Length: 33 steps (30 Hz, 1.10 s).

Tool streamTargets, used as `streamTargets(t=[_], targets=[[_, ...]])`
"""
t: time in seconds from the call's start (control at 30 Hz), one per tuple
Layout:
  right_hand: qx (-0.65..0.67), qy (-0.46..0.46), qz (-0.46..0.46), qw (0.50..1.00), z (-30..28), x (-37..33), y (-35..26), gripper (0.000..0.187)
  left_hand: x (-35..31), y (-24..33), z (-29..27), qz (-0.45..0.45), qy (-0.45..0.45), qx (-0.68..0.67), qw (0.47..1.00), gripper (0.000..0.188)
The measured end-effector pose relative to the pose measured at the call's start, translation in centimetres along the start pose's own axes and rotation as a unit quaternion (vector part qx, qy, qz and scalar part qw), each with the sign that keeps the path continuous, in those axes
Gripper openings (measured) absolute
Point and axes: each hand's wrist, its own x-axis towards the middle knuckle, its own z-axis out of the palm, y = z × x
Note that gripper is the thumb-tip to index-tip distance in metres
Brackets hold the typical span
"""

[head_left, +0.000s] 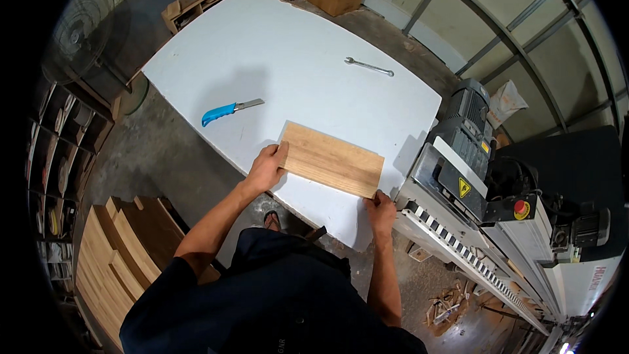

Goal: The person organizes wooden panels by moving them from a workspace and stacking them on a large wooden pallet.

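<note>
A: Head view, pls. Which step is in hand?

B: In my judgement, the positioning of the wooden board (333,159). It is at the near edge of the white table (295,59). W/ the board as clock centre, the utility knife (223,113) lies at 10 o'clock and the wrench (369,67) near 1, both w/o any hand on them. The machine (458,187) is at 3.

A: And the grip?

B: Narrow, both hands. The L hand (266,167), at 9 o'clock, holds the board's L end. The R hand (381,212), between 4 and 5, pinches the near R corner. Fingers underneath are hidden, so I can't tell how deep they reach, nor if the board rests fully flat.

A: What does the next move call for?

B: Prob. equal support at both ends, b/c the hold is only at the outer parts.

A: Arm pose?

B: The L forearm (219,223) slants inward, approx. between 1 and 2 o'clock, elbow away from the body. The R forearm (384,275) points nearly to 12.
</note>
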Motion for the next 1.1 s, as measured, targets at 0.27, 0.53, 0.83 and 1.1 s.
streamTargets(t=[0.27,0.53,0.83,1.1], targets=[[-0.053,0.014,-0.026,0.998,0.0,-0.1,-0.4,0.022,0.3,0.5,-0.1,-0.018,-0.018,0.027,0.999,0.066],[0.023,-0.024,0.016,0.999,0.3,0.5,1.1,0.025,0.2,0.0,-0.2,-0.011,-0.013,0.003,1.0,0.07],[0.221,-0.062,0.132,0.964,0.6,2.0,2.4,0.027,1.2,-1.7,1.6,-0.177,0.069,-0.197,0.962,0.044],[0.238,-0.028,0.126,0.963,1.3,1.5,2.9,0.022,1.3,-0.2,-0.6,-0.199,0.055,-0.182,0.961,0.023]])
